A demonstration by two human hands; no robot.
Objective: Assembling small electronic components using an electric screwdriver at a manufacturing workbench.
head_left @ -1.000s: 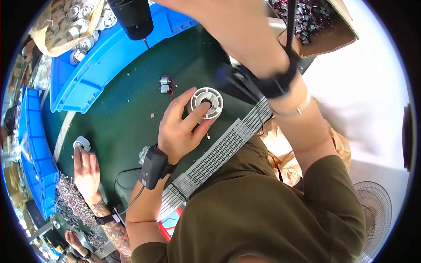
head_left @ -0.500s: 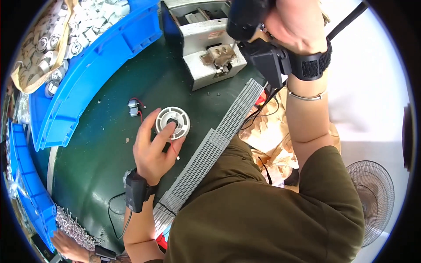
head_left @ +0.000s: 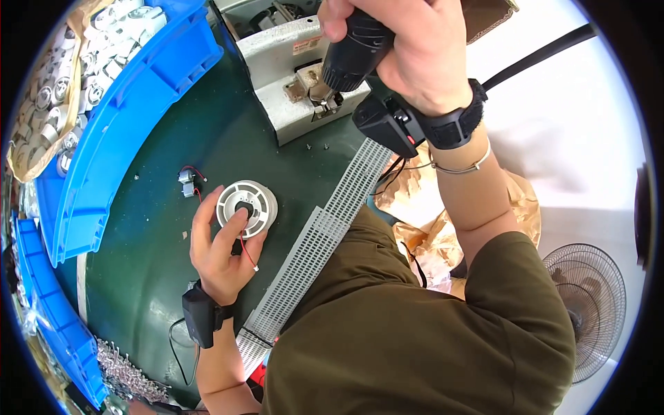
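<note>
My left hand [head_left: 225, 252] is closed around a round white plastic housing [head_left: 268, 207] with a spoked face. The forefinger presses on the dark part at its centre. A red wire [head_left: 247, 250] with a small white plug hangs from the housing over my hand. My right hand [head_left: 422, 52] grips a black power screwdriver [head_left: 356, 52], tilted nose-down. The screwdriver's nose is at the metal block on the front of a grey screw feeder [head_left: 283, 114]; its tip is hard to make out there.
Two small motors [head_left: 187, 184] with red wires lie on the green table [head_left: 159, 228], left of the housing. Loose screws [head_left: 318, 146] lie before the feeder. A blue bin [head_left: 131, 131] of white parts stands far left, a screw pile [head_left: 128, 370] near left. A perforated strip [head_left: 304, 256] edges the table.
My right hand has brought the screwdriver down and left to the feeder's block. My left hand still holds the housing. The view has shifted, and another person's hand at lower left has mostly left it.
</note>
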